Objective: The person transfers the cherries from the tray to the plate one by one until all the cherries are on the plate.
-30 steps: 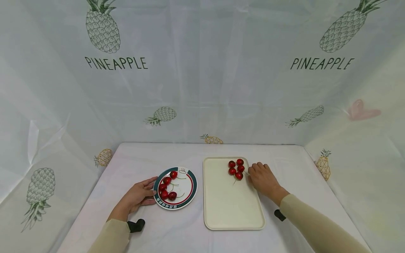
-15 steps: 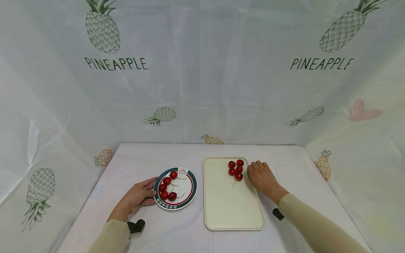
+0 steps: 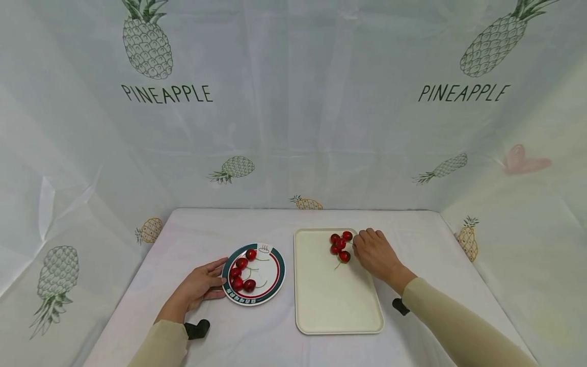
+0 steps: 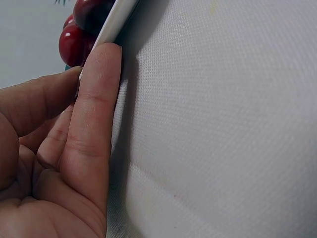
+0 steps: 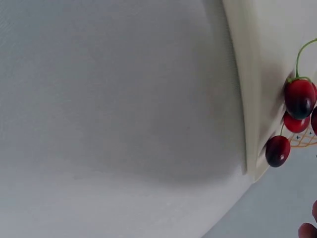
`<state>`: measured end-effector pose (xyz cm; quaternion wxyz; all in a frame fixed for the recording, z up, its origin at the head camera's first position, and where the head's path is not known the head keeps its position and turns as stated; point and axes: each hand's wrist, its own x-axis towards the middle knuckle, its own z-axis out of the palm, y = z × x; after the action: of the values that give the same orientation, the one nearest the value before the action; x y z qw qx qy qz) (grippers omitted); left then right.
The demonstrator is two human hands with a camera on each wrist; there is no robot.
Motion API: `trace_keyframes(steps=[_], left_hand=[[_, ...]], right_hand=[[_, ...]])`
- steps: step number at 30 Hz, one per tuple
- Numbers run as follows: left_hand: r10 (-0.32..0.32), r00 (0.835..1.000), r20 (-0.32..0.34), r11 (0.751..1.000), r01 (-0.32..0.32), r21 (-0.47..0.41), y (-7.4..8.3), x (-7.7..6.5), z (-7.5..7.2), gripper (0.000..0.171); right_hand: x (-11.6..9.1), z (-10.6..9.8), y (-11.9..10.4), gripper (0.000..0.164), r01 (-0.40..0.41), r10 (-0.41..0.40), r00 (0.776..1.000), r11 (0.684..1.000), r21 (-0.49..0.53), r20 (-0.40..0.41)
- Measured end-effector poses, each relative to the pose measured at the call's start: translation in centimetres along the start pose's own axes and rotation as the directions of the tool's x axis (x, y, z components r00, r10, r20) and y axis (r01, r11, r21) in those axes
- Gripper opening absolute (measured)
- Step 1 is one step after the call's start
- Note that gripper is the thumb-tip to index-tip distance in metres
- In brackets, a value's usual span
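While the left hand [image 3: 195,285] pinches the plate [image 3: 282,270] between thumb and fingers, the right hand [image 3: 378,259] has its fingers clamped on the stem [image 3: 349,242] of a cherry [image 3: 341,243] beside four other cherries [image 3: 344,257], near the far right corner of the tray [image 3: 337,300]. Five more lie on the plate.

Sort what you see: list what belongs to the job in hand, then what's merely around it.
Part of the job:
plate, with plate cherries
tray, with tray cherries
left hand, holding the plate's rim
right hand, apparently pinching a cherry stem

Merely around:
white tablecloth
pineapple-printed backdrop
black pieces at the wrists
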<state>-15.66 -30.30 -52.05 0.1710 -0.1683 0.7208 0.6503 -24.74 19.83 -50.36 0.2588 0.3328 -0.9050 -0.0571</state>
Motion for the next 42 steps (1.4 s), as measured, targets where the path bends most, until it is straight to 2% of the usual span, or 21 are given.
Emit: trace_keyframes(steps=[17,29,42], left_hand=[[-0.001,1.000,0.000,1.000,0.001,0.001,0.0,0.0,0.0,0.067],[0.002,1.000,-0.010,1.000,-0.002,0.005,-0.1,0.1,0.0,0.067],[0.000,1.000,0.001,1.000,0.000,0.008,0.0,0.1,0.0,0.067]], right_hand=[[2.8,-0.7,-2.8,0.016,0.062,-0.062,0.998,0.998,0.012,0.002],[5.2,-0.5,-6.1,0.015,0.145,-0.141,0.988,0.988,0.055,-0.068],[8.0,-1.1,-10.7,0.016,0.201,-0.201,0.979,0.979,0.015,0.018]])
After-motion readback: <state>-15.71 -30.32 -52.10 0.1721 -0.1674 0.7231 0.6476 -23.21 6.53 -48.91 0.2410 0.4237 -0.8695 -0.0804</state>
